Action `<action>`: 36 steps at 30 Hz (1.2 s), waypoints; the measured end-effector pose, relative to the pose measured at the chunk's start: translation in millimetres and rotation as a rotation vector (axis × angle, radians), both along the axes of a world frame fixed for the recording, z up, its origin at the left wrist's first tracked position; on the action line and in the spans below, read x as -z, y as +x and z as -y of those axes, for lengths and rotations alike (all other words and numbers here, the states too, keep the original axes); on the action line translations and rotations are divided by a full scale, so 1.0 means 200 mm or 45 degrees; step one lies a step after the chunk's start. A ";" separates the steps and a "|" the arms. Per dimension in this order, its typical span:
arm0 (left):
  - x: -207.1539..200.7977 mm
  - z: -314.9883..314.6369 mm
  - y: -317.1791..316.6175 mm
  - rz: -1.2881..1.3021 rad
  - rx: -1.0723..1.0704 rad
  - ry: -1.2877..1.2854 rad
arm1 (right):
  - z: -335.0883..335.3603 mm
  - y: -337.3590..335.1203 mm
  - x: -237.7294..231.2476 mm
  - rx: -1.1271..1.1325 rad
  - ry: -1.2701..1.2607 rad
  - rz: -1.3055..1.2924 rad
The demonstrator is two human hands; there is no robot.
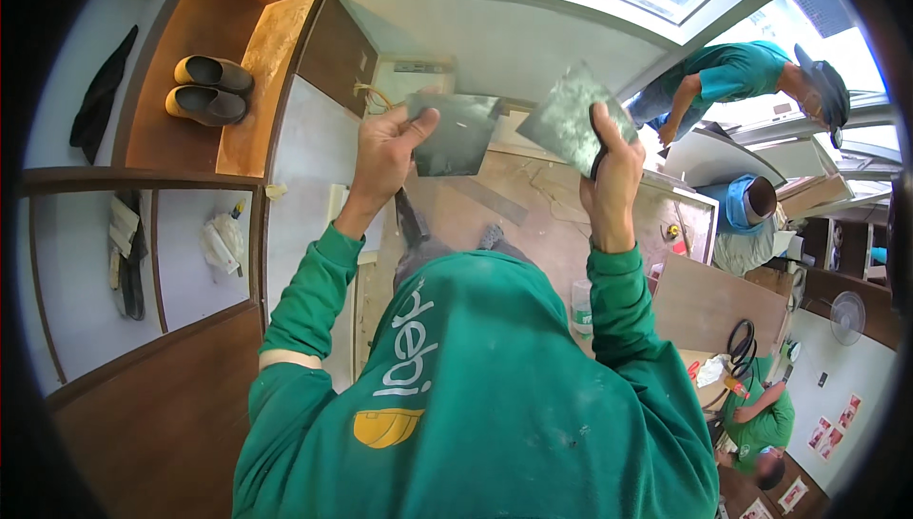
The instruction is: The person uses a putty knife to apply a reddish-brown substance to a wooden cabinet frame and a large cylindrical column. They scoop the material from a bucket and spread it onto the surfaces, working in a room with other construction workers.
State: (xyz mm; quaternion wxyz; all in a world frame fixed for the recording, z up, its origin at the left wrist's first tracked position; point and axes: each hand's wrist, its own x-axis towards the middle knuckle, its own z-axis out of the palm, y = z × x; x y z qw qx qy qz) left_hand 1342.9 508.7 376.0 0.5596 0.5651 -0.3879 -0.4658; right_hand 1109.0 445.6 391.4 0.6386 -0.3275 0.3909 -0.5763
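Observation:
Raised in front of me, my left hand (388, 146) grips a thin dark square plate (460, 140) by its left edge, thumb over the face. My right hand (612, 175) pinches a second square plate (569, 121), turned cornerwise and mottled with whitish patches. A black strip or edge shows beneath the right thumb; what it is I cannot make out. The two plates are close together but apart. Both my arms wear green sleeves.
Wooden shelving with clogs (207, 91) lines the left. At the right, a person in a teal shirt (728, 81) bends by the window; another in green (761, 414) is lower right. A blue-wrapped bucket (747, 203) and a leaning board (718, 295) stand right. A plastic bottle (581, 308) is nearby.

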 end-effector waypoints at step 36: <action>-0.18 -0.16 -0.18 0.380 0.197 -0.252 | -0.19 0.09 -0.01 -0.315 0.062 0.155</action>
